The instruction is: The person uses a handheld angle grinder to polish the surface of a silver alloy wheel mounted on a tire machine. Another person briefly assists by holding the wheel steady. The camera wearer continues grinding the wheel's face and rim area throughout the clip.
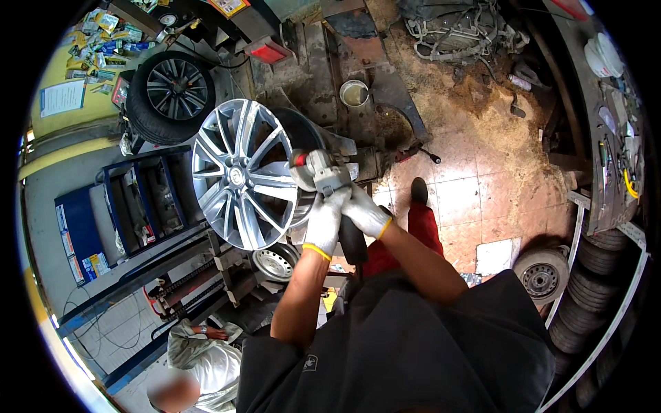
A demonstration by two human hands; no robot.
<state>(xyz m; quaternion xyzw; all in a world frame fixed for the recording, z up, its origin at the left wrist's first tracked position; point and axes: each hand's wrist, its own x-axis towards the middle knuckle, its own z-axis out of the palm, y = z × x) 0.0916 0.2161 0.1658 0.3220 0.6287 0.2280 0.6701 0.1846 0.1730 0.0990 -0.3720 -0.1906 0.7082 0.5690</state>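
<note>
Both gloved hands close round a grinder [318,171] whose head sits against the rim of a silver alloy wheel [241,175] standing on edge on a machine at the centre-left of the view: the left hand [325,221] wraps the neck just behind the head, and the right hand [365,215] grips the dark body further back, fingers curled tight on both. To do this well, it seems wise to keep both wrists locked, hold the head at a shallow angle to the rim lip, and press lightly so the tool does not bite or skip across the spokes; the red-trousered leg [421,224] below should stay clear of the tool's line. A second wheel with a tyre [171,93] leans behind, and a small steel wheel [275,262] lies below. On the yellow wall at upper left hangs a pale rectangular sheet [60,98], with a scatter of small multicoloured packets [103,38] above it. A blue rack [131,206] carries small bright stickers on its lower panel. Stacked tyres [595,289] fill the right edge. Another person [203,361] crouches at lower left
</note>
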